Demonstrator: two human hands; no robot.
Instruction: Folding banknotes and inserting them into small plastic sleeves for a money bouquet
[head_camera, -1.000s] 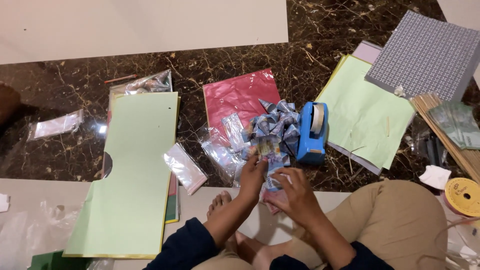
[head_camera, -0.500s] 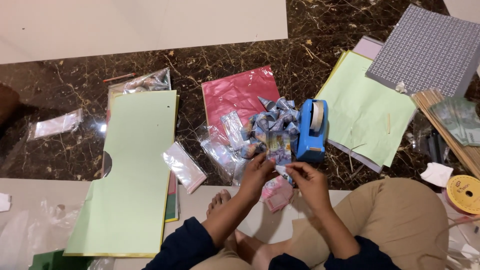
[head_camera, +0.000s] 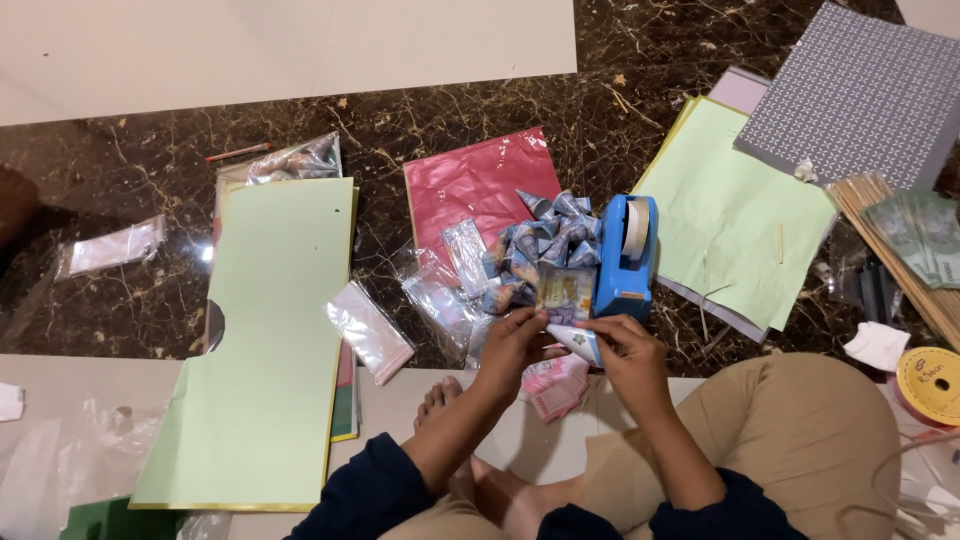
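one small paper cone (head_camera: 578, 342), pale with a printed pattern, is held between both hands just above the person's lap, near the edge of the dark marble floor. the left hand (head_camera: 512, 345) is closed on the cone's wider end, fingers curled round it. the right hand (head_camera: 628, 352) is pinched on the pointed end, thumb and forefinger gripping the paper. a folded banknote-like slip (head_camera: 565, 293) is seen just above the cone, touching the left fingertips; whether it is held cannot be told.

just beyond the hands a heap of finished blue-grey cones (head_camera: 540, 245) is laid on the floor, partly over a red sheet (head_camera: 470, 185). a blue tape dispenser (head_camera: 626, 258) is stood beside the heap, on its right. clear plastic sleeves (head_camera: 440, 295) are scattered to the left of the heap, and another sleeve (head_camera: 368, 330) lies against a long pale green card (head_camera: 270, 330). a pink printed slip (head_camera: 555, 385) is found under the hands, near a bare foot (head_camera: 440, 400).

further right, a green sheet (head_camera: 740, 215) is overlapped by a grey patterned sheet (head_camera: 860, 95). wooden skewers (head_camera: 890, 235) and a stack of banknotes (head_camera: 925, 235) are noted at the right edge, with a yellow ribbon spool (head_camera: 930, 380) below them.
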